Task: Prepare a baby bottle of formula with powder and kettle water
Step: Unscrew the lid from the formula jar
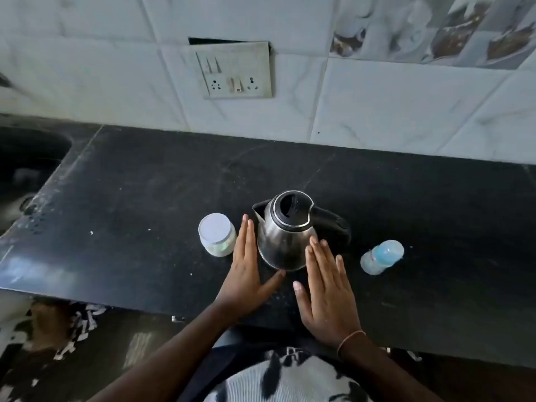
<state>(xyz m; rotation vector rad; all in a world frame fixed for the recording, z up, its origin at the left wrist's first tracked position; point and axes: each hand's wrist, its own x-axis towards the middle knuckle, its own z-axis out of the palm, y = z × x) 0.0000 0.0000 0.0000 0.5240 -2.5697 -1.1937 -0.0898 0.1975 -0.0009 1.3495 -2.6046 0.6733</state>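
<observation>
Steel kettle (285, 236) upright mid-bench (130, 184), powder jar (217, 235) just left, capped baby bottle (382, 256) lying right. Left hand (246, 271) and right hand (327, 291) flat, fingers straight, flanking the kettle, grip on nothing. Risk: scalding palms on hot steel, or nudging the jar over.

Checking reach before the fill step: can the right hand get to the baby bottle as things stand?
Probably yes. The right hand lies open and flat just right of the steel kettle, holding nothing, and the baby bottle stands further right on the black counter with only bare countertop between them.
</observation>
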